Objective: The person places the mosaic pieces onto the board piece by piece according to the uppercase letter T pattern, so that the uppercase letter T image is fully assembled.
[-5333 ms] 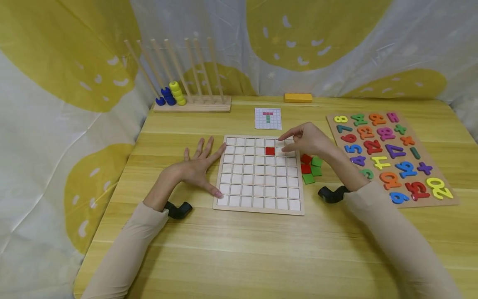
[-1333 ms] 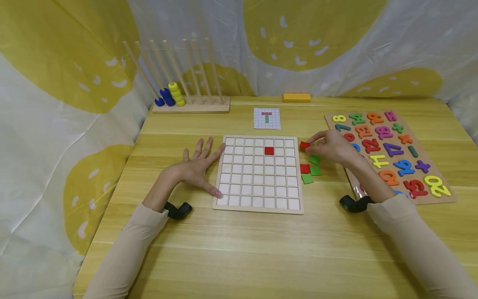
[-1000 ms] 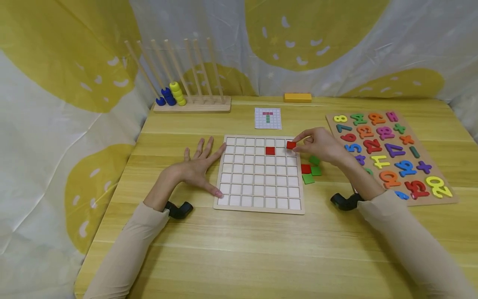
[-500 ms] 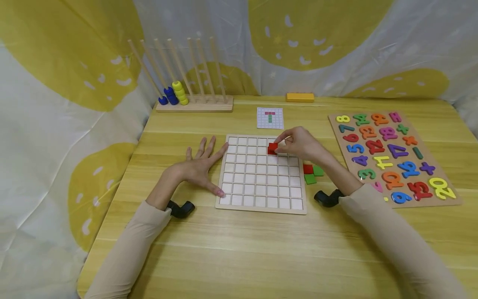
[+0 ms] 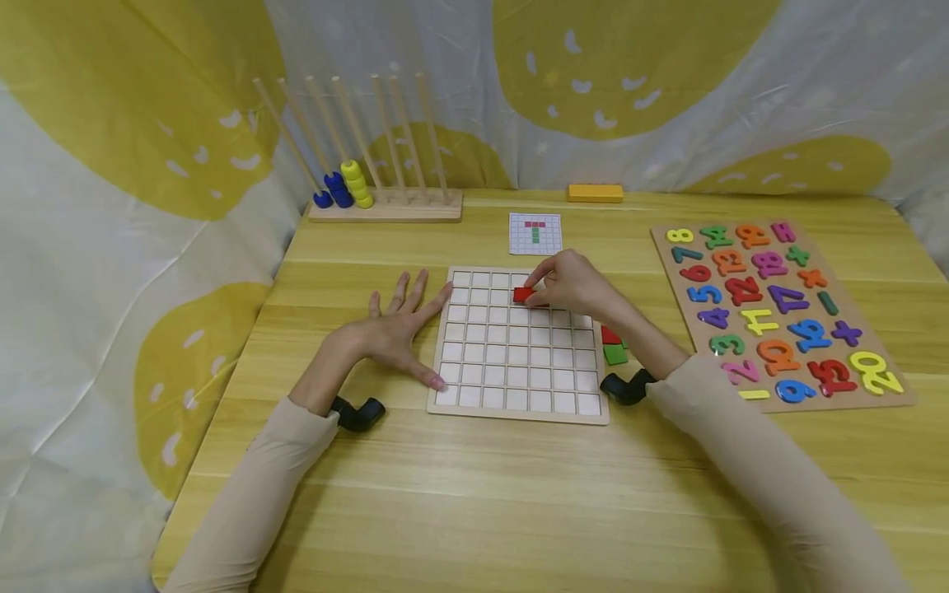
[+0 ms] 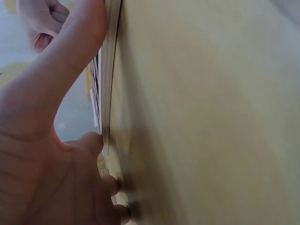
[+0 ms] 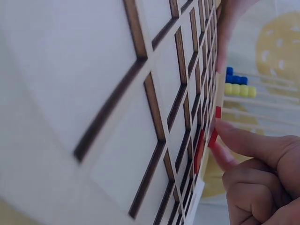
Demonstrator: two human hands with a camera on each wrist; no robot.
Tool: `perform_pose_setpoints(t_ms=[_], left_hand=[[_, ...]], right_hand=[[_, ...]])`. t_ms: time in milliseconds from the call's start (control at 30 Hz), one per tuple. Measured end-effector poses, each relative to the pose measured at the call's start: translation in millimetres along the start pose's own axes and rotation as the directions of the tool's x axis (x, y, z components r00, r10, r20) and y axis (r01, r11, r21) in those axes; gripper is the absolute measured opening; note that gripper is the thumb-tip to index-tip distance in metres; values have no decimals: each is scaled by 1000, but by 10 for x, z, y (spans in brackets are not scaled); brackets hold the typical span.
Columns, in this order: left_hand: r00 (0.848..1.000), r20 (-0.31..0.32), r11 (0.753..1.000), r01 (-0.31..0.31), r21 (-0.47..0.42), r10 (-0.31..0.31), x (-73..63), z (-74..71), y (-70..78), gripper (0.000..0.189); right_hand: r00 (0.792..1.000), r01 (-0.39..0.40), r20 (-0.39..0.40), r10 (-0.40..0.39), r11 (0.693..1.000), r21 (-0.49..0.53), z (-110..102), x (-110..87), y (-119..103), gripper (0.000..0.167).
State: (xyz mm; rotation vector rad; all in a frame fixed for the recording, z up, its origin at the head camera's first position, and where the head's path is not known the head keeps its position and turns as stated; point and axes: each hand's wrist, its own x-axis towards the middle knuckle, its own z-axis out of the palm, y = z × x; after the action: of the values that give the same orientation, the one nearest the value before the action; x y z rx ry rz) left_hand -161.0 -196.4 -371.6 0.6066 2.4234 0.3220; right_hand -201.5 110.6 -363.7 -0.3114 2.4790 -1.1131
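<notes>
The bench (image 5: 445,494) carried every object; at its right lay a number board (image 5: 853,400) with coloured numerals and signs; the pale grid board (image 5: 518,355) lay near the middle; a peg stand (image 5: 393,212) with blue and yellow beads stood at the back left. The left hand (image 5: 400,333) was spread, fingers apart, thumb and forefinger touching the grid board's left edge; the right hand (image 5: 574,284) was poised above the board's upper part, thumb and forefinger clamped on a red tile (image 5: 521,294), held tilted over the second row; another red tile (image 7: 199,152) sat in a cell just beside it; loose green tiles (image 5: 615,355) lay by the board's right edge, partly hidden.
</notes>
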Motion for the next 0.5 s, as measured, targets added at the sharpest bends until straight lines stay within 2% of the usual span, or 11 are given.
perform_pose_setpoints(t_ms=[300, 500], left_hand=[[1000, 8, 1000, 12, -14, -12, 1, -8, 27, 145], [1000, 10, 1000, 21, -10, -21, 3, -1, 22, 144]], right_hand=[[998, -64, 6, 64, 997, -35, 35, 35, -59, 27], [999, -51, 1, 51, 996, -71, 48, 43, -90, 27]])
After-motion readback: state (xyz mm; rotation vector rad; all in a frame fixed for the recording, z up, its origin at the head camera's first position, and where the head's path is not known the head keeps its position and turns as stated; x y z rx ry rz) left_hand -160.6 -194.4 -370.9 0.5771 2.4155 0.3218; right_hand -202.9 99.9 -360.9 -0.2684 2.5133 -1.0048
